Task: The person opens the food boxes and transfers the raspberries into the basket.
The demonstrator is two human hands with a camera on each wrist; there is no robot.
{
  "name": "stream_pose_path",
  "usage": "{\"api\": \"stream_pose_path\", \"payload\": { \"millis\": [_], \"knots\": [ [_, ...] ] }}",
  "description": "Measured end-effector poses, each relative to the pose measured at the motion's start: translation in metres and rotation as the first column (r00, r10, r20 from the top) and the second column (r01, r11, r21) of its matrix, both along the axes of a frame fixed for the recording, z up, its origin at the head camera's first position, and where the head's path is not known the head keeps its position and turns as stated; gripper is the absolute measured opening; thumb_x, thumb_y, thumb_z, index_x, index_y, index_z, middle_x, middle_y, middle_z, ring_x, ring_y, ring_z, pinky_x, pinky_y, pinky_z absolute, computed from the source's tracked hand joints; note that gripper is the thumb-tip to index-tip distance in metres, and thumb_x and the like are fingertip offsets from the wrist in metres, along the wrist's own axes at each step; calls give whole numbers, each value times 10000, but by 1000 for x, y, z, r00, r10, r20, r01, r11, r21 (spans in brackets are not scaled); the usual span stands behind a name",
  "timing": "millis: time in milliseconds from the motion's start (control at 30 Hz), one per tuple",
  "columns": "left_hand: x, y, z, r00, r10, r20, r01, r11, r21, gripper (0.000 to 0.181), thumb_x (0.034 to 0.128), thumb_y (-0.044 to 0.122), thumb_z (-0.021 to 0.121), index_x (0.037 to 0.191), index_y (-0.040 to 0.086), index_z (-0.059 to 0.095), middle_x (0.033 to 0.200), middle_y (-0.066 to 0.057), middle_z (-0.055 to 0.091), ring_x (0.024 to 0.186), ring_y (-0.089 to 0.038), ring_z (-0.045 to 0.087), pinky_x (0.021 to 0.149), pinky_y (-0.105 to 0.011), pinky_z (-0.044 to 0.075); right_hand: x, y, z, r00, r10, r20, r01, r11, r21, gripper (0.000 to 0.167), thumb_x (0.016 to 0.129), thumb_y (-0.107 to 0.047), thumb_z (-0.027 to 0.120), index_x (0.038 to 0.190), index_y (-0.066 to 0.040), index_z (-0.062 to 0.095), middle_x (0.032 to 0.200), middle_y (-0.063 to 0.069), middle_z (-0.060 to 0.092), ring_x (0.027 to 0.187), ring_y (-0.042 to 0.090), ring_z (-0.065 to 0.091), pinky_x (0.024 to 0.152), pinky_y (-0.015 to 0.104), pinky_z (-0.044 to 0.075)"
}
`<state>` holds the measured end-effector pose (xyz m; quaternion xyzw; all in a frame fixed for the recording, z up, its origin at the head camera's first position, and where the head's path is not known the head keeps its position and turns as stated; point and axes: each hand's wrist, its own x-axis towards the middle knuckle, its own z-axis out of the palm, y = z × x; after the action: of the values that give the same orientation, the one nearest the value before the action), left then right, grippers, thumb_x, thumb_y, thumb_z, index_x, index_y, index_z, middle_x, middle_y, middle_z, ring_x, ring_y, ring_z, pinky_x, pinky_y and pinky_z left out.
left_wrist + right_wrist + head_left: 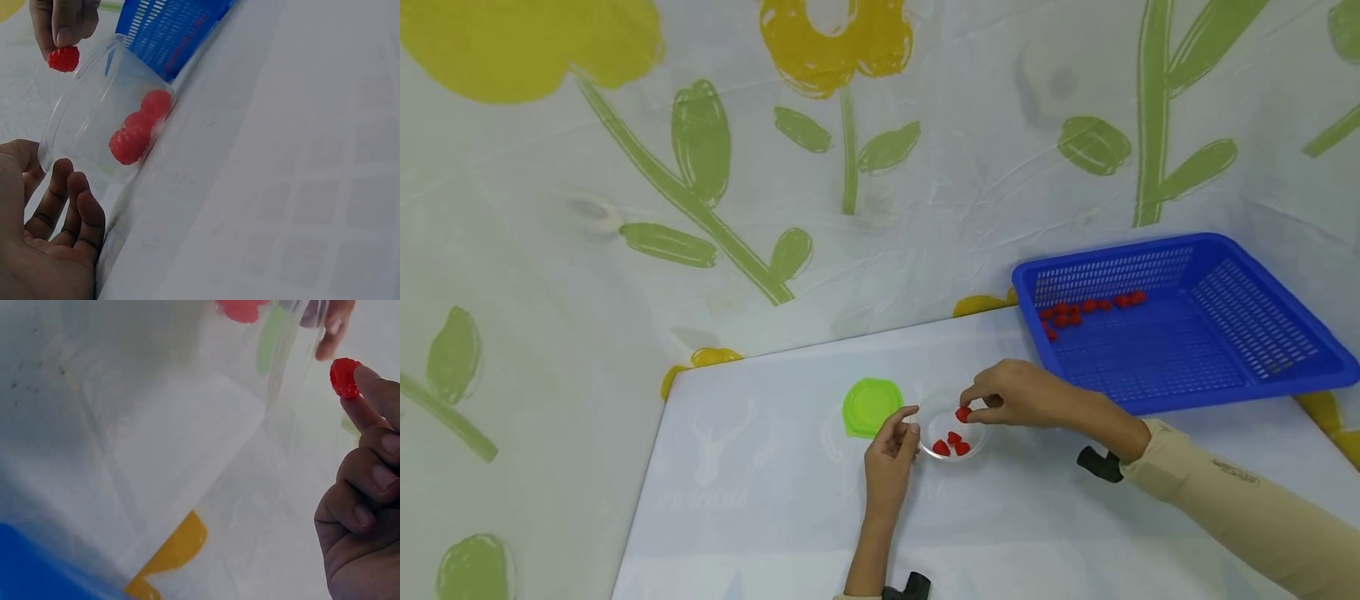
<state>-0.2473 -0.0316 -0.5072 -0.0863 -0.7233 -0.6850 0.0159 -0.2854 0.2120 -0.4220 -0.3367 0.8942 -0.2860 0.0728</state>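
Note:
A clear plastic bowl (936,417) stands on the white table with several red raspberries (131,145) on its bottom. At its left edge my left hand (891,454) holds the rim between thumb and forefinger, the other fingers loosely curled. My right hand (1018,396) pinches one raspberry (345,378) between thumb and forefinger, just above the bowl's right rim. In the left wrist view that raspberry (64,59) hangs near the bowl's mouth, apart from the others. Touching the table left of the bowl is a bright green lid (871,407).
A blue perforated basket (1187,358) takes up the table's back right, with several more raspberries (1067,313) along its left side. Behind the table hangs a white cloth (925,250) printed with yellow flowers and green leaves.

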Motion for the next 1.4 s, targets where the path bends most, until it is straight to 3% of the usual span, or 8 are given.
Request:
{"api": "stream_pose_path", "payload": {
  "millis": [200, 367, 600, 700, 933, 1033, 1267, 1400],
  "knots": [
    [0, -1, 1, 1000, 4, 24, -4, 1000, -11, 255, 989, 82, 630, 1239, 50, 673, 836, -81, 587, 718, -368, 560, 643, -296, 544, 1, 20, 8, 996, -74, 42, 75, 997, -9, 125, 897, -221, 770, 1021, -217, 781, 664, -157, 475, 595, 8, 439, 514, 192, 392],
    [-1, -1, 1, 1000, 14, 25, -14, 1000, -5, 247, 985, 82, 636, 1226, 48, 681, 823, -78, 583, 686, -261, 564, 622, -249, 521, 1, 37, 17, 992, -123, 19, 124, 991, -40, 138, 877, -176, 788, 1013, -199, 786, 663, -156, 469, 590, 17, 432, 507, 200, 382],
    [-8, -2, -26, 1000, 23, 12, -23, 1000, -12, 259, 989, 96, 636, 1244, 93, 675, 832, -80, 577, 686, -238, 556, 606, -208, 498, 1, 66, 33, 975, -222, 24, 223, 970, -95, 150, 861, -168, 800, 1008, -200, 797, 697, -141, 534, 586, 37, 465, 516, 214, 427],
    [-10, -3, -32, 1000, 13, 7, -13, 1000, 1, 258, 989, 155, 650, 1244, 140, 682, 838, -57, 581, 693, -238, 562, 612, -204, 502, -1, 80, 37, 963, -268, 3, 267, 959, -96, 179, 845, -155, 815, 1018, -197, 800, 676, -135, 509, 583, 47, 459, 510, 219, 422],
    [-10, -4, -26, 1000, 23, 13, -23, 1000, 11, 251, 983, 179, 662, 1229, 141, 693, 838, -72, 581, 694, -204, 555, 614, -202, 494, -9, 111, 47, 933, -358, -41, 355, 932, -66, 215, 832, -98, 818, 1045, -114, 793, 769, -76, 641, 583, 74, 460, 487, 236, 406],
    [-10, -3, -32, 999, 27, 30, -28, 1000, 12, 254, 980, 155, 662, 1232, 143, 690, 843, -72, 580, 699, -235, 556, 617, -213, 500, -11, 125, 50, 921, -389, -40, 387, 921, -47, 220, 844, -121, 812, 1063, -108, 792, 804, -36, 678, 586, 79, 462, 484, 238, 402],
    [-6, -3, -32, 998, 30, 48, -29, 999, -15, 270, 979, 140, 661, 1248, 142, 682, 856, -74, 588, 712, -269, 564, 632, -226, 515, -21, 149, 55, 900, -435, -29, 435, 900, 28, 230, 868, -124, 790, 1095, -83, 780, 941, 74, 740, 552, 81, 438, 463, 245, 368],
    [-6, -2, -31, 999, 23, 36, -23, 1000, -14, 261, 982, 186, 664, 1241, 162, 685, 853, -53, 582, 709, -242, 565, 633, -229, 516, -29, 160, 55, 873, -486, 21, 483, 871, 89, 244, 903, -176, 764, 1133, -94, 769, 761, 27, 647, 492, 97, 366, 450, 251, 329]
  ]
}}
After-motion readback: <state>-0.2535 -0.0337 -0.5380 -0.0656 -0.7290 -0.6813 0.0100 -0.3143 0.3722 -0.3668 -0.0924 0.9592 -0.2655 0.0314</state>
